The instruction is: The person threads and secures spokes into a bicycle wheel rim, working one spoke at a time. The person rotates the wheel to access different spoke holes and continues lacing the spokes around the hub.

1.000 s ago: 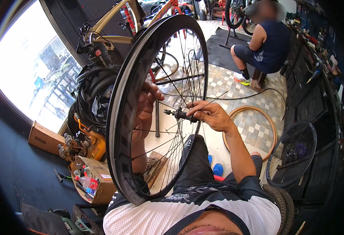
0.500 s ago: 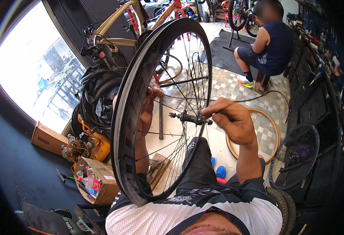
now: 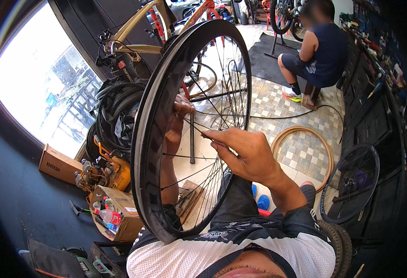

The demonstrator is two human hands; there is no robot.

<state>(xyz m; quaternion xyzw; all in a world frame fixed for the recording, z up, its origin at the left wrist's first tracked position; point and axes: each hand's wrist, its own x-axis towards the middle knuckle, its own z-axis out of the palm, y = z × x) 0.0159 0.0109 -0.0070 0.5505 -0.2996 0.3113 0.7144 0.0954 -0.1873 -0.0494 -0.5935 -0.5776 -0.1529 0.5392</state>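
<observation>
A bicycle wheel [image 3: 144,153] with a deep black rim stands upright, its lower edge against my shirt. Thin black spokes [image 3: 222,104] link parts of the rim; in other stretches there are gaps. My right hand [image 3: 250,155] is in front of the wheel's middle, thumb and forefinger pinched at a dark spoke. It covers the hub. Beyond the spokes my left hand [image 3: 183,105] shows through the wheel, its fingers curled near the inner side of the rim. What those fingers hold is hidden. A thin spoke runs between the two hands.
An orange compressor [image 3: 115,172] and a cardboard box [image 3: 125,211] of bottles stand at left. Tan tyres [image 3: 327,157] lie on the tiles at right, near another wheel [image 3: 351,183]. A person [image 3: 324,55] sits far right. Bicycles [image 3: 138,28] stand at the back.
My right hand has moved left and slightly down from the hub's right end, and now covers the hub. The left hand and the wheel have hardly moved.
</observation>
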